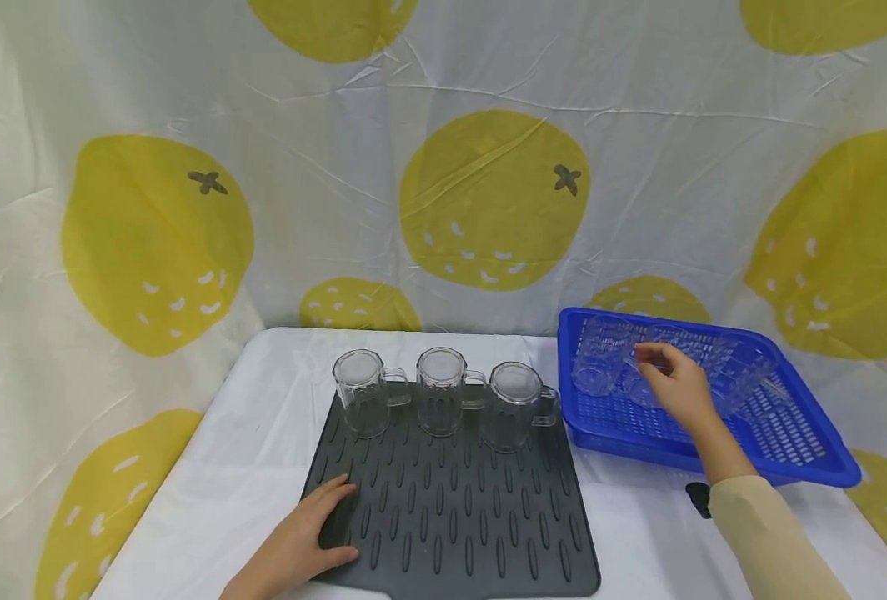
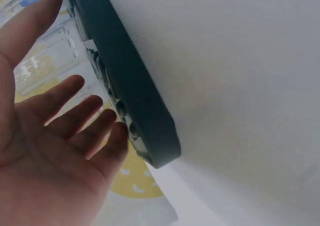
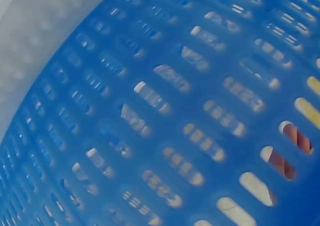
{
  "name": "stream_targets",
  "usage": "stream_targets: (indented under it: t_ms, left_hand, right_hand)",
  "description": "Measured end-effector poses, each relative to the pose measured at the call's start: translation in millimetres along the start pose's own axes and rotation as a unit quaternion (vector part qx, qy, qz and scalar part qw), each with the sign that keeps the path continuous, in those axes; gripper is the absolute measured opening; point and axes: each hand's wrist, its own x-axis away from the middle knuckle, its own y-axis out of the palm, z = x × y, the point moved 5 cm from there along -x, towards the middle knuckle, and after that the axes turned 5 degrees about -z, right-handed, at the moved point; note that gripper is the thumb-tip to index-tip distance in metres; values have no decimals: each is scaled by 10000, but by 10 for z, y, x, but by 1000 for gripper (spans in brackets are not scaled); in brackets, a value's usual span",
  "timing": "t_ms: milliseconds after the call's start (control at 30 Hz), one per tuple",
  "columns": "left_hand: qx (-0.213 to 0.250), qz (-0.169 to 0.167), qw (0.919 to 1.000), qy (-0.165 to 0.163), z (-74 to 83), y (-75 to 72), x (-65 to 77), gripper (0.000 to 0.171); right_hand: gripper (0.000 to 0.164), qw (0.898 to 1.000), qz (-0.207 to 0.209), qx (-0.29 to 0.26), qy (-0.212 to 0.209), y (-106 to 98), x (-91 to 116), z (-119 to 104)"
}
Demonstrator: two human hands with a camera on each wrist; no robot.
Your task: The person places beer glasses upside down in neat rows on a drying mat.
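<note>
My left hand point(image 1: 301, 533) lies at the near left edge of a dark ribbed mat point(image 1: 443, 508), fingers spread and relaxed, the little finger close to the mat's rim in the left wrist view. Over the blue basket point(image 1: 826, 450), my right hand point(image 1: 676, 387) has its thumb and fingers bent towards each other, fingertips beside a clear glass mug point(image 1: 597, 367). Whether they grip its handle I cannot tell. More clear glassware point(image 1: 736, 375) lies in the basket, partly behind the hand. The right wrist view shows mainly the slotted basket wall point(image 3: 195, 111).
Three glass mugs stand in a row along the mat's far edge: a left one point(image 1: 364, 400), a middle one point(image 1: 439, 396) and a right one point(image 1: 509, 412), handles to the right. A small black object point(image 1: 699, 498) lies below the basket. A lemon-print curtain point(image 1: 488, 200) hangs behind the white-covered table point(image 1: 226, 467).
</note>
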Motion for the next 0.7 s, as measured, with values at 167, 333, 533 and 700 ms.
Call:
stream_targets:
  t_ms: [167, 333, 533, 700]
  left_hand:
    - [276, -479, 9985, -11, -71, 73, 21, 93]
    - [284, -767, 9966, 30, -94, 109, 36, 97]
    - [295, -824, 9960, 169, -93, 123, 31, 99]
    - [340, -834, 9956, 247, -96, 139, 32, 99]
  right_hand:
    - [36, 9999, -126, 95, -24, -59, 86, -245]
    - [38, 9993, -351, 72, 136, -78, 159, -428]
    - [39, 9986, -336, 97, 387, -50, 69, -197]
    - [44, 9966, -562, 407, 446, -13, 43, -133]
